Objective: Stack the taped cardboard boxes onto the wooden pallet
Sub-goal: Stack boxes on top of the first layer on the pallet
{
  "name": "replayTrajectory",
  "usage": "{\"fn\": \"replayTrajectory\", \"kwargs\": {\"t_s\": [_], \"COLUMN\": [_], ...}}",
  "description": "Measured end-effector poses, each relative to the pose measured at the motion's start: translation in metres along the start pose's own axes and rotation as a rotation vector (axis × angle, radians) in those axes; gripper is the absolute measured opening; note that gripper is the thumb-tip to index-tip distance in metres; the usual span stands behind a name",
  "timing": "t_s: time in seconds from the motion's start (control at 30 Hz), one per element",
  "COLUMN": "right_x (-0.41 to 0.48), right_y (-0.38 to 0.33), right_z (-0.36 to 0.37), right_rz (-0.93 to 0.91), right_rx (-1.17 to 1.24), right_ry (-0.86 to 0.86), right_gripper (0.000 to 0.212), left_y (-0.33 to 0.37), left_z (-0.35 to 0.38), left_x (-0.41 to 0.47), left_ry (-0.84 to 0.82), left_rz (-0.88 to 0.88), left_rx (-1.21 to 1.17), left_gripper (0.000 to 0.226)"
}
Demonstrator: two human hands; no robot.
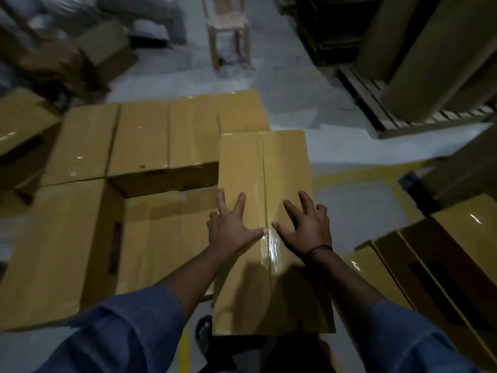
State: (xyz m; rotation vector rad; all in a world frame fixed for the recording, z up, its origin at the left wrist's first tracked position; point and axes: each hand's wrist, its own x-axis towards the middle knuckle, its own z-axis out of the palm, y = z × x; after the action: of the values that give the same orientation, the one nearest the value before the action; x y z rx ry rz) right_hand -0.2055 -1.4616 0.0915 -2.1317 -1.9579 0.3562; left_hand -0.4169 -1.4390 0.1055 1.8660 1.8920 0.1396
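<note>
A long taped cardboard box [265, 168] lies lengthwise in front of me, with clear tape along its middle seam. My left hand [231, 224] rests flat on its top left of the seam, fingers spread. My right hand [305, 224] rests on the top right of the seam, fingers spread too. To the left stands a stack of taped boxes [139, 135] with a gap showing a lower box [166, 232]. A wooden pallet [376, 114] bearing tall boxes lies at the far right.
More taped boxes [441, 254] lean at the right near a yellow floor line [357, 176]. A wooden chair [228, 30] stands at the far middle. Loose open cartons [102, 52] and sacks lie at the far left. Grey floor shows between the stacks.
</note>
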Motion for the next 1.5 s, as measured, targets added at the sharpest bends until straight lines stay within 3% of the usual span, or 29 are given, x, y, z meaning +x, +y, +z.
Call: {"fn": "replayTrajectory", "kwargs": {"t_s": [0.17, 0.33, 0.7, 1.07, 1.27, 1.5], "right_x": [-0.019, -0.04, -0.074, -0.036, 0.008, 0.034], "right_y": [-0.122, -0.201, -0.286, -0.373, -0.371, -0.362], "right_z": [0.017, 0.029, 0.08, 0.218, 0.313, 0.372], "right_rz": [-0.107, -0.21, -0.306, -0.212, -0.143, -0.171], "right_rx": [0.026, 0.072, 0.073, 0.031, 0.043, 0.008], "right_ry": [-0.047, -0.089, -0.222, -0.361, -0.405, -0.422], "right_gripper": [0.073, 0.074, 0.076, 0.082, 0.083, 0.079], "left_y": [-0.099, -0.165, -0.265, -0.423, -0.481, -0.514], "left_z": [-0.068, -0.106, -0.123, -0.084, -0.034, 0.015], "left_x": [-0.043, -0.083, -0.132, -0.055, 0.024, 0.059], "left_ry": [0.037, 0.074, 0.025, -0.093, -0.173, -0.146], "left_rz": [-0.124, -0.23, -0.355, -0.338, -0.268, -0.221], "left_rx": [0.015, -0.002, -0.019, 0.016, 0.042, 0.084], "left_gripper": [0.122, 0.121, 0.126, 0.128, 0.128, 0.129]}}
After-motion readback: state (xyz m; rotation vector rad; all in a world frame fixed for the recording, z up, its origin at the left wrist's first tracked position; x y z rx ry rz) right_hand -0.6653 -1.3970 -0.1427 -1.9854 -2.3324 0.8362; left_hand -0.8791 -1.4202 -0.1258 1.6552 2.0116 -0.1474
